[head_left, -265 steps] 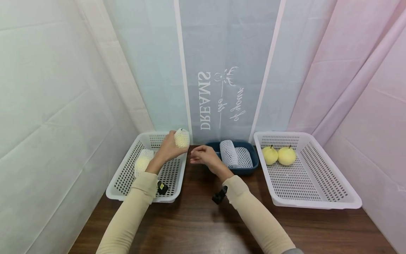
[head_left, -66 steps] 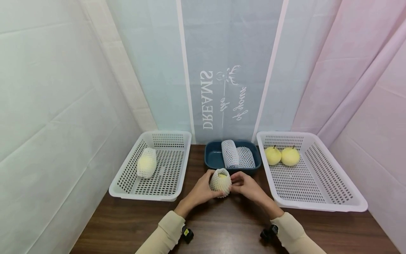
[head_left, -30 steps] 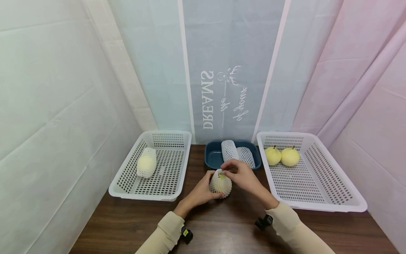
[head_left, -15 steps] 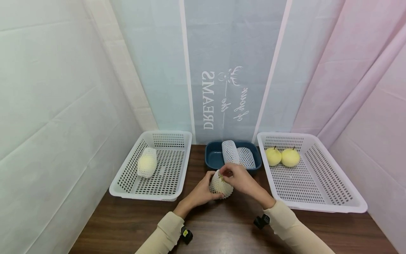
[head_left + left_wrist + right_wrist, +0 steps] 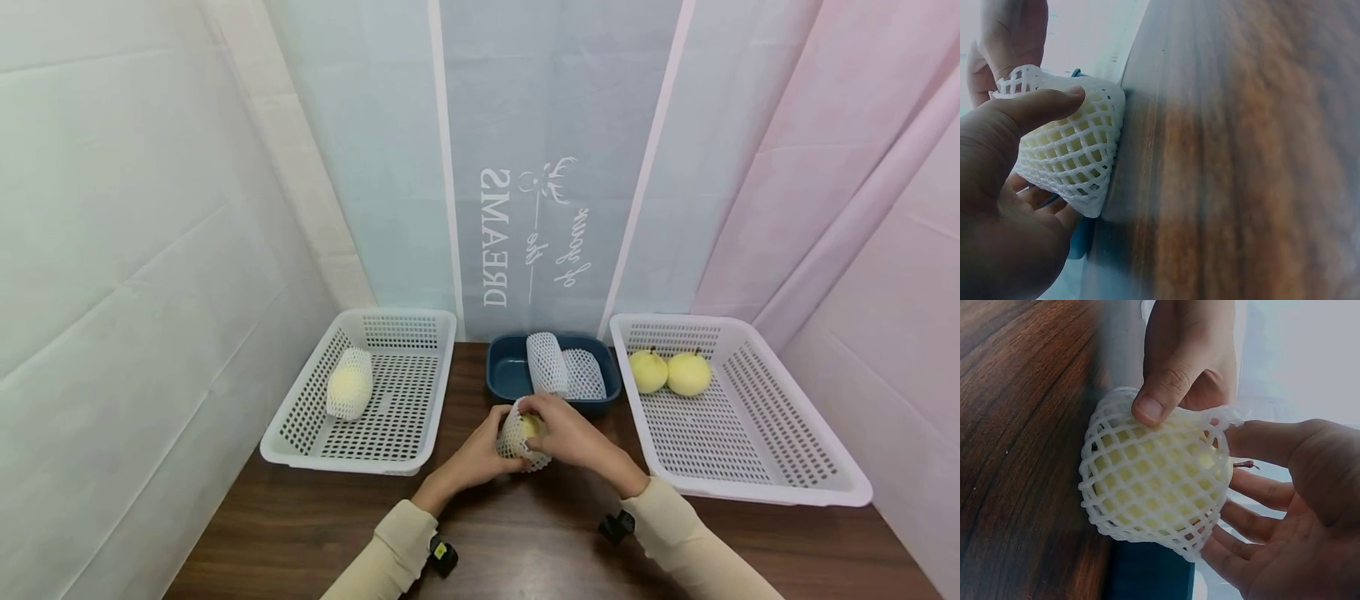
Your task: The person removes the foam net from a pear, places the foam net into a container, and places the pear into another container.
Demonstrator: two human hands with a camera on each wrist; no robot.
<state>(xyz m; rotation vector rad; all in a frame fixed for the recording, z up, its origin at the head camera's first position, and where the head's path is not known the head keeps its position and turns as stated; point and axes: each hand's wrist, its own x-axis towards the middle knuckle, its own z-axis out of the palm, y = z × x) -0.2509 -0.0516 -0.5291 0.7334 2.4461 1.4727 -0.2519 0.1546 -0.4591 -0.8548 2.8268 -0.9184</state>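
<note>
left basket (image 5: pixel 408 433): wrapped pear (image 5: pixel 349 385) lying inside. left hand (image 5: pixel 474 454) curled part-closed round pear (image 5: pixel 531 427) in foam net (image 5: pixel 512 440), thumb on net's outside. pear between both hands, just in front of blue tub (image 5: pixel 506 377). right hand (image 5: pixel 573 432) bent, thumb spread from fingers, gripping net's open end. tub behind: two white nets (image 5: pixel 547 364). right basket (image 5: pixel 720 442): two bare pears (image 5: pixel 688 374), touching.

A dark brown wood-grain desk (image 5: pixel 517 542) with a soft sheen runs back to a grey-blue hanging cloth (image 5: pixel 555 92), which bears white stripes (image 5: pixel 447 158) and mirrored lettering (image 5: pixel 495 237) reading "DREAMS". Creased pale sheeting (image 5: pixel 135 250) covers the left side; a pinkish drape (image 5: pixel 795 150) hangs at right.
</note>
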